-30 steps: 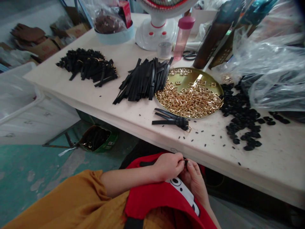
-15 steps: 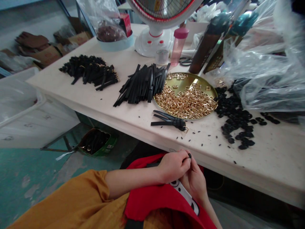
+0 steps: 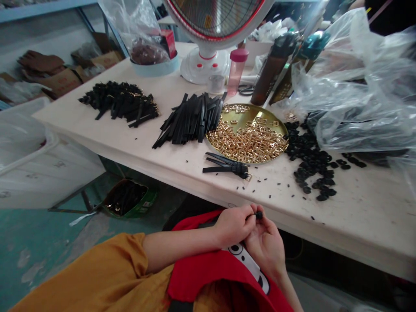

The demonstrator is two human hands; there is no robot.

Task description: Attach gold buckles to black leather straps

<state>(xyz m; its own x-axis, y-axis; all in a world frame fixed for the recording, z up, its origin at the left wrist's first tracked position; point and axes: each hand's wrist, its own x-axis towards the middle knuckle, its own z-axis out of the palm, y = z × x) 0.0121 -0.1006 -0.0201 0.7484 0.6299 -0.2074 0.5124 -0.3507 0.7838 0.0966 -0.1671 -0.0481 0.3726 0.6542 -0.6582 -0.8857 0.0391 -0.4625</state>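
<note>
Both hands meet in my lap, just below the table's front edge. My left hand (image 3: 233, 225) is closed and my right hand (image 3: 267, 240) curls up beside it; together their fingertips pinch a small black loop (image 3: 258, 214) on a thin black strap. On the table above lie two or three finished black straps (image 3: 227, 165) with a gold buckle. Behind those straps sits a round gold tray (image 3: 247, 113) full of gold buckles (image 3: 248, 143).
On the table (image 3: 357, 216) are a pile of plain black straps (image 3: 191, 117), a pile of buckled straps (image 3: 120, 100), black loops (image 3: 312, 158), clear plastic bags (image 3: 354, 99), a white fan (image 3: 211, 39) and a pink bottle (image 3: 235, 71). A green box (image 3: 128, 198) sits on the floor.
The view has tilted up a little. My hands stay together in my lap, and the small black loop now shows more plainly between the fingertips.
</note>
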